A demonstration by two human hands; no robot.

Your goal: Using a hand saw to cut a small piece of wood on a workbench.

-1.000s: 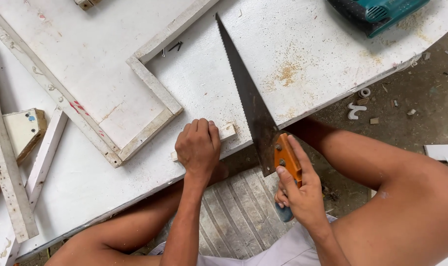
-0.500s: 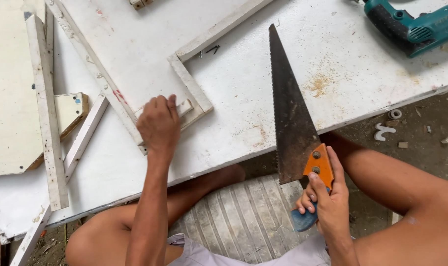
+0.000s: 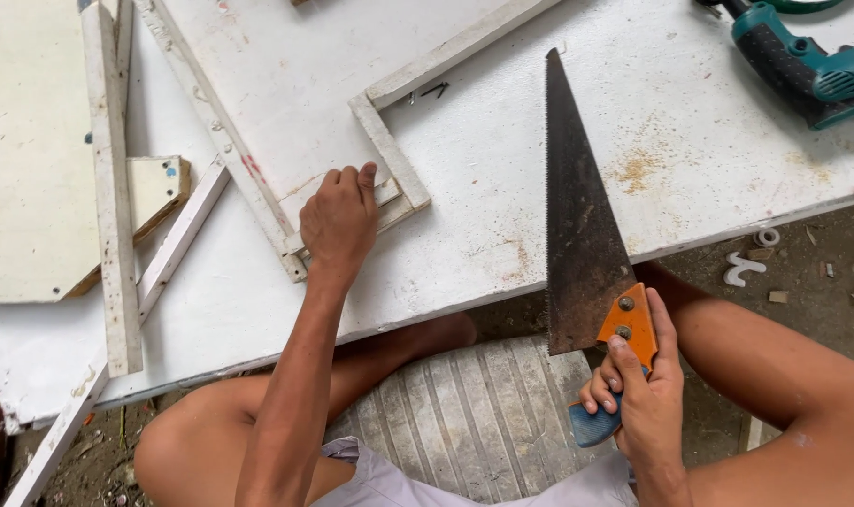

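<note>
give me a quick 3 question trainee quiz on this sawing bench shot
1. True or false: the right hand grips the handsaw by its orange handle.
2. What does the left hand press on? A) the teal drill B) the white wooden frame C) the saw blade
3. Fill in: the saw's tip points ___ from the person.

Key: 1 true; 2 B; 3 away.
</note>
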